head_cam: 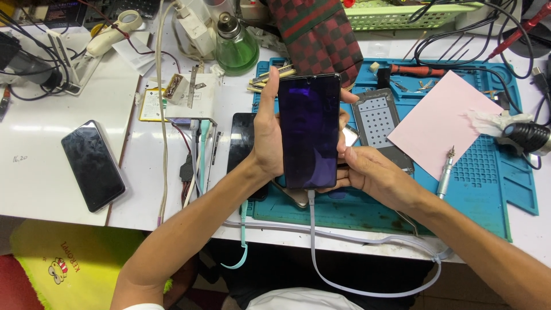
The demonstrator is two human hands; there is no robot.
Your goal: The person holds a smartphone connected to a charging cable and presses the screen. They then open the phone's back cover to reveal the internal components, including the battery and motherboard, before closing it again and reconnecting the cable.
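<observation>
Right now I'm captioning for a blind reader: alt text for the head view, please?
Both hands, left hand and right hand, hold a dark-screened phone upright, a white cable plugged into its bottom, over a blue mat.

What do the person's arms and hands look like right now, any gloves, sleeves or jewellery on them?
Both the left hand and the right hand are bare: no gloves, rings or watch show. The forearms are uncovered too. Only a sliver of white sleeve appears at the left upper arm, by the frame's bottom edge.
</observation>
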